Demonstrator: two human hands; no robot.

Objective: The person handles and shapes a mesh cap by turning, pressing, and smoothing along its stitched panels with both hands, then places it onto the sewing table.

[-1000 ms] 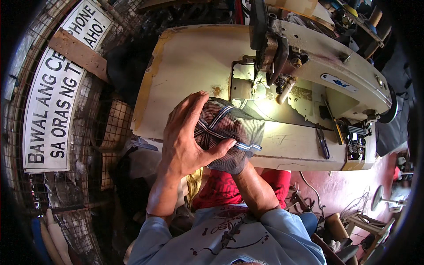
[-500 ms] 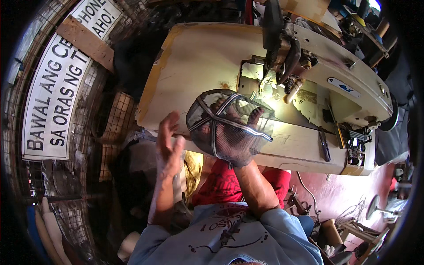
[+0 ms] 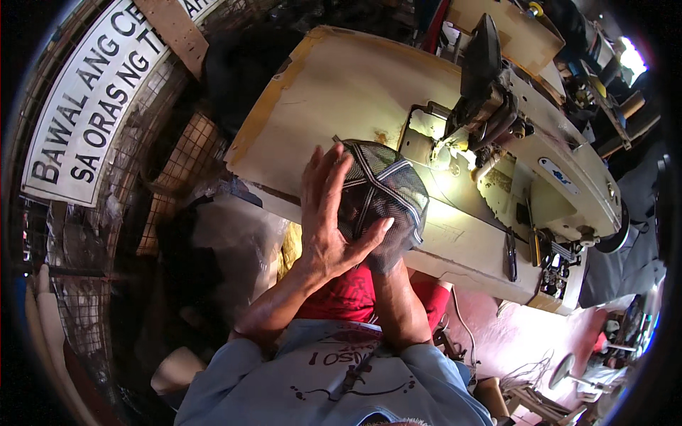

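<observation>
A black mesh cap crown (image 3: 391,188), its seams covered with black-and-white striped tape, is held up over the front edge of the sewing table (image 3: 305,92). My right hand (image 3: 386,248) is inside it, the fingers mostly hidden by the dark mesh and by my other hand. Against the crown's left side lies my left hand (image 3: 325,238), open, fingers stretched upward and thumb spread across the front. Just beyond the crown, to the right, the lit needle area of a sewing machine (image 3: 558,170) stands apart from it.
Dark-handled thread snips (image 3: 511,254) lie on the table at right, beside a thread-tension unit (image 3: 558,277). A wire grid with a white sign (image 3: 92,106) rises at left. Yellow cloth (image 3: 290,250) hangs below the table edge. A fan (image 3: 561,373) stands lower right.
My left hand has moved right and up, from beside the crown onto its left side. The crown has turned on my right hand. The whole view has tilted and shifted.
</observation>
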